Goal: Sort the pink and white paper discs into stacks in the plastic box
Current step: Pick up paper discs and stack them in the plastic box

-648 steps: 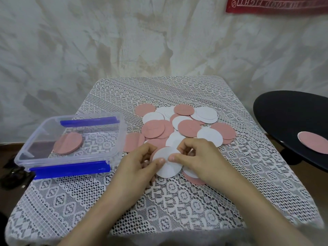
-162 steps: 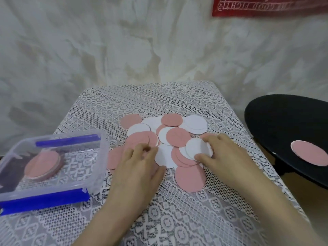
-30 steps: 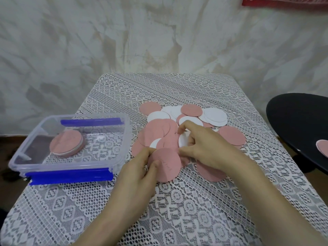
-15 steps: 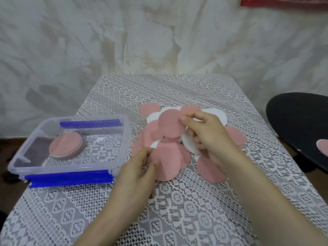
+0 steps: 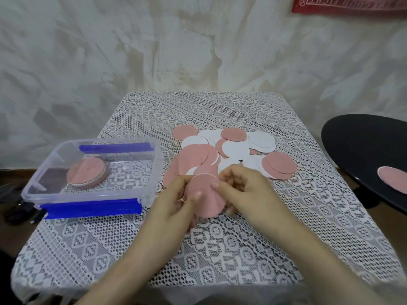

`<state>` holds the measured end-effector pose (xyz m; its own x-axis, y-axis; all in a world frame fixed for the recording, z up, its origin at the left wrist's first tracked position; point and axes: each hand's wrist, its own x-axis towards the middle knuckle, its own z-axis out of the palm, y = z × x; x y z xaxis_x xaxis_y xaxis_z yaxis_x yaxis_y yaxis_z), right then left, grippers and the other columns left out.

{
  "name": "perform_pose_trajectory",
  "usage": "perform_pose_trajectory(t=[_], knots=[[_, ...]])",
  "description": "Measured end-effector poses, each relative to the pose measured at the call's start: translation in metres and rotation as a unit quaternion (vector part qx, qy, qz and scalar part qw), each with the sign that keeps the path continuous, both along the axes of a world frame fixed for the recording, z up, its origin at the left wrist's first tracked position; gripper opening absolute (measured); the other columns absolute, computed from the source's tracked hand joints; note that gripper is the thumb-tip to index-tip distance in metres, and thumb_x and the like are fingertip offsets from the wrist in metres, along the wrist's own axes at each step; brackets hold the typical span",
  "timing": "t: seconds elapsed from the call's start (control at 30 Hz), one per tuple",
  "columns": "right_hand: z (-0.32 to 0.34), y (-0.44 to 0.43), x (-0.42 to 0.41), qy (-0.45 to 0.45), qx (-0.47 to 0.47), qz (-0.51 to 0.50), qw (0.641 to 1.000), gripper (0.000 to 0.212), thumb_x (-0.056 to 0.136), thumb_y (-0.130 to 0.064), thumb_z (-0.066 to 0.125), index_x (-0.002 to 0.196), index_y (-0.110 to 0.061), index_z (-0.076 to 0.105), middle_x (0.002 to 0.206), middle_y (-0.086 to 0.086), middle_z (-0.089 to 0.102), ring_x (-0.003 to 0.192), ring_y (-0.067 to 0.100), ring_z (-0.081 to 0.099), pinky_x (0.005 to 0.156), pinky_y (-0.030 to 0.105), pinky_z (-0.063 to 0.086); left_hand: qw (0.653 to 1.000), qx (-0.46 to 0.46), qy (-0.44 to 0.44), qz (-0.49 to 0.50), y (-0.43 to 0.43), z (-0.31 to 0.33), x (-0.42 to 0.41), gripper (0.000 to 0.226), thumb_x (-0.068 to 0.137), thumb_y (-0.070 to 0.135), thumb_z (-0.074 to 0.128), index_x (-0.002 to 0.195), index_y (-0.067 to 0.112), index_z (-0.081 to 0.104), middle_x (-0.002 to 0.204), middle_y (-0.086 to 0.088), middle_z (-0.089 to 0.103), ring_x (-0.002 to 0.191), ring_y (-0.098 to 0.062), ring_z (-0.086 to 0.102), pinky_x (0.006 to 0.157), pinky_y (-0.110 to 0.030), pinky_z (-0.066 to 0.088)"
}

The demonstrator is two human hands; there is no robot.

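Lace tablecloth (image 5: 220, 249) is covering the table, and a black round surface (image 5: 363, 146) is standing off its right edge. A clear plastic box (image 5: 154, 172) is sitting open on the left. A loose pile of pink and white discs (image 5: 235, 148) is lying at the cloth's middle. Just in front of it, the left hand (image 5: 174, 203) and right hand (image 5: 244, 190) are both pinching one pink disc (image 5: 204, 194), thumbs pressing on its face. A pink-topped stack (image 5: 87, 172) is resting inside the box.
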<state>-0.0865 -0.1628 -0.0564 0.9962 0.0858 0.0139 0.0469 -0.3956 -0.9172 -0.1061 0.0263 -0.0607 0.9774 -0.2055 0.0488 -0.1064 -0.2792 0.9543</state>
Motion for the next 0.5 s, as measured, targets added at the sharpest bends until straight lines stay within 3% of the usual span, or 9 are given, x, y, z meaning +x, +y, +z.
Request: perform_pose_trajectory(t=[0.07, 0.13, 0.2, 0.33, 0.5], knots=[[-0.001, -0.002, -0.012, -0.047, -0.058, 0.006, 0.997, 0.018, 0.092, -0.044, 0.064, 0.087, -0.027, 0.062, 0.079, -0.002, 0.067, 0.066, 0.017, 0.065, 0.069, 0.047, 0.057, 0.995, 0.067, -0.075, -0.003, 0.001, -0.003, -0.004, 0.017, 0.102, 0.031, 0.052, 0.113, 0.041, 0.060, 0.074, 0.017, 0.066, 0.066, -0.007, 0.061, 0.065, -0.038, 0.055], [0.002, -0.007, -0.024, -0.093, -0.137, 0.021, 0.986, 0.020, 0.093, -0.050, 0.060, 0.089, -0.031, 0.060, 0.078, -0.009, 0.066, 0.068, 0.009, 0.061, 0.066, 0.032, 0.052, 0.983, 0.132, -0.130, -0.008, 0.004, -0.005, -0.006, 0.018, 0.103, 0.035, 0.049, 0.118, 0.041, 0.058, 0.088, 0.015, 0.069, 0.080, -0.008, 0.065, 0.071, -0.043, 0.055], [0.004, -0.012, -0.033, -0.113, -0.199, 0.037, 0.973, 0.014, 0.095, -0.051, 0.057, 0.094, -0.037, 0.059, 0.073, -0.013, 0.063, 0.067, 0.006, 0.058, 0.059, 0.020, 0.043, 0.972, 0.178, -0.150, -0.017, 0.006, -0.006, -0.008, 0.019, 0.103, 0.039, 0.046, 0.119, 0.043, 0.055, 0.089, 0.016, 0.068, 0.081, -0.005, 0.063, 0.071, -0.037, 0.052], [-0.006, -0.010, -0.046, -0.109, -0.306, 0.089, 0.941, 0.018, 0.101, -0.049, 0.048, 0.096, -0.032, 0.047, 0.069, -0.012, 0.055, 0.066, 0.010, 0.055, 0.064, 0.036, 0.047, 0.963, 0.205, -0.168, -0.040, 0.004, -0.011, -0.012, 0.014, 0.101, 0.032, 0.050, 0.111, 0.043, 0.051, 0.082, 0.020, 0.062, 0.078, -0.003, 0.058, 0.063, -0.018, 0.039], [0.000, -0.002, -0.051, -0.121, -0.279, 0.086, 0.949, 0.023, 0.105, -0.050, 0.036, 0.114, -0.034, 0.049, 0.089, -0.012, 0.063, 0.081, 0.014, 0.059, 0.074, 0.039, 0.047, 0.956, 0.202, -0.208, -0.033, 0.002, -0.008, -0.012, 0.013, 0.103, 0.029, 0.049, 0.112, 0.037, 0.055, 0.086, 0.018, 0.063, 0.080, -0.002, 0.058, 0.069, -0.023, 0.044]])
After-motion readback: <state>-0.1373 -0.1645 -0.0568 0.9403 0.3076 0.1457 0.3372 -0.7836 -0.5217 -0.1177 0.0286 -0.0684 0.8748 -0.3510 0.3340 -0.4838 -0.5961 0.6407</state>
